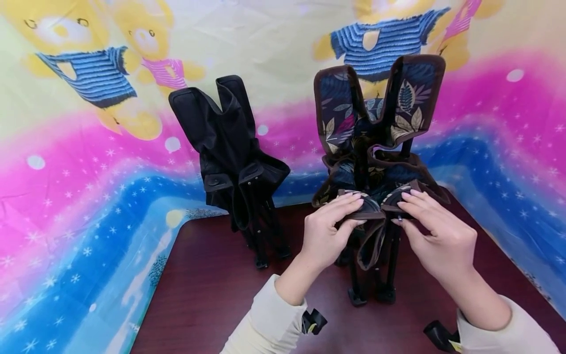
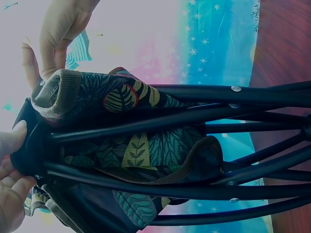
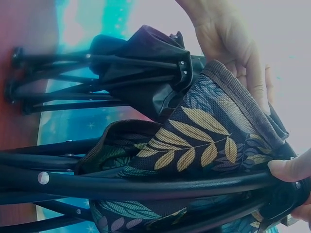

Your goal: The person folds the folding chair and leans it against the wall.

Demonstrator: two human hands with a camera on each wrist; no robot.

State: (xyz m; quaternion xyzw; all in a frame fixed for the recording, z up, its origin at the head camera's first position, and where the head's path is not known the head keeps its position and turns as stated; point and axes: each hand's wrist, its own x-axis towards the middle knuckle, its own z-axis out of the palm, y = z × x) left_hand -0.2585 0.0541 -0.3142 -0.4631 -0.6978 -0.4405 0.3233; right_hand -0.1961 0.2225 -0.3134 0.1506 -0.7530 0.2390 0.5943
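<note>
A leaf-patterned folding chair (image 1: 413, 105) with brown trim stands half folded, its black legs drawn together on the table. My left hand (image 1: 329, 228) pinches the chair's near left corner, thumb below and fingers over the cloth. In the left wrist view its thumb lies against a black corner piece (image 2: 29, 145). Opposite it, my right hand (image 1: 438, 233) grips the near right corner the same way. The two corners sit close together, and the seat cloth sags between them. In the right wrist view the seat cloth (image 3: 194, 131) folds beside a black tube (image 3: 146, 187).
A plain black folding chair (image 1: 225, 132), folded up, stands to the left on the dark red table (image 1: 194, 290). Behind the table hangs a printed cloth (image 1: 274, 59) with bears and snowflakes. Black devices (image 1: 314, 322) are strapped at both wrists.
</note>
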